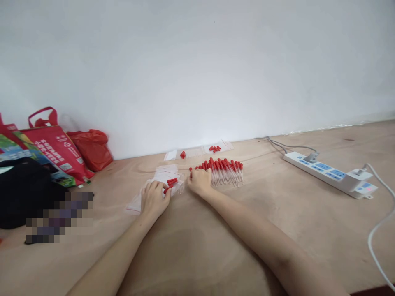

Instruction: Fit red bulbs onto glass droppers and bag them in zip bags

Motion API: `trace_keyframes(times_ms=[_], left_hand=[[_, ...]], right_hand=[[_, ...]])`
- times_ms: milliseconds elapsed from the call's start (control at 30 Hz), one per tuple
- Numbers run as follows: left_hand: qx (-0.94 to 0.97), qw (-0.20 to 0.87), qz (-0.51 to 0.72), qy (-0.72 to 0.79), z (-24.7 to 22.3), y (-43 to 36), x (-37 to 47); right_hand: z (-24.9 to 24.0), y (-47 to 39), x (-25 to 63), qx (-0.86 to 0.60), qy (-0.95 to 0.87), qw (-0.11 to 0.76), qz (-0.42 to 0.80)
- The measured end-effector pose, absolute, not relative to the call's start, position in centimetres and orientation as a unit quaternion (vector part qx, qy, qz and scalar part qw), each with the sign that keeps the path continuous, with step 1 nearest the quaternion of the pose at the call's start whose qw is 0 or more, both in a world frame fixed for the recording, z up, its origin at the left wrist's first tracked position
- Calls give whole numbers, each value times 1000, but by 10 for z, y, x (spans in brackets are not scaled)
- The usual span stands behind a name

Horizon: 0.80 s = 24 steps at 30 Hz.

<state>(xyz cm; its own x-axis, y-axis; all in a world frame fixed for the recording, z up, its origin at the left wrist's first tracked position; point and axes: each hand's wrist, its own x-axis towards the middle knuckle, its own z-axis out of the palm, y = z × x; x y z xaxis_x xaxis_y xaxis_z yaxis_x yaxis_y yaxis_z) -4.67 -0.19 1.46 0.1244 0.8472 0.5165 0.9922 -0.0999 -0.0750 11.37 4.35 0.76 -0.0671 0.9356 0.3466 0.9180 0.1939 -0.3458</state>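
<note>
My left hand [154, 197] rests on clear zip bags [165, 172], with its thumb and forefinger closed on a red rubber bulb [167, 190]. More red bulbs [172, 181] lie just past those fingertips. Between my hands are a few thin clear tubes [181, 187]. My right hand [200, 181] is curled at the left end of a row of droppers [226, 170], clear tubes with red bulbs. A red bulb tip shows above its fingers, so it seems to grip one dropper; the tube is hidden.
By the wall lie small bags with red bulbs [214, 148] and clear tubes [194, 152]. A white power strip [327, 172] with plugs and cords is at the right. Red shopping bags [58, 148], a black cloth item [27, 193] and a blurred-out object [60, 218] occupy the left.
</note>
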Motion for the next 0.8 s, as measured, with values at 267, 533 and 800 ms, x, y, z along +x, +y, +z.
trace_keyframes(times_ms=[267, 533, 800], left_hand=[[-738, 222, -191, -608, 14, -3, -48], [-771, 153, -212, -581, 12, -8, -43], [-828, 67, -263, -491, 4, -21, -20]], right_hand=[[15, 44, 82, -648, -732, 196, 79], [21, 36, 83, -631, -765, 119, 43], [-3, -9, 162, -497, -831, 248, -43]])
